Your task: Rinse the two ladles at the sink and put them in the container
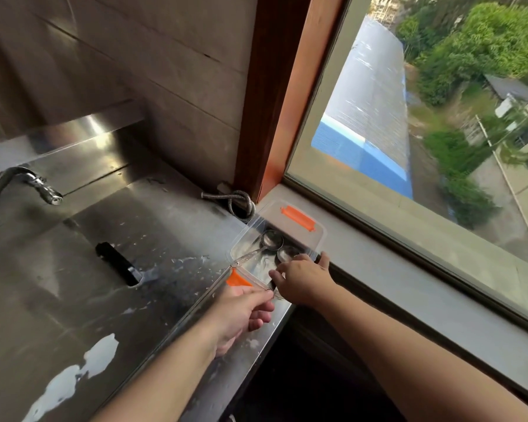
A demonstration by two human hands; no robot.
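Observation:
A clear plastic container (320, 239) with orange latches sits at the counter's far right corner, against the window sill. Inside it lies one steel ladle (271, 239), its handle reaching over the left rim. A second ladle (287, 254) has its bowl in the container beside the first, and its handle runs back toward my hands. My left hand (244, 313) pinches the end of that handle just in front of the container. My right hand (302, 280) grips the container's near right corner, thumb on the rim.
The wet steel sink basin (104, 269) fills the left, with a dark overflow slot (119, 263) and the faucet (43, 188) at far left. A coiled metal hose (241, 204) lies behind the container. The grey window sill (393, 284) runs along the right.

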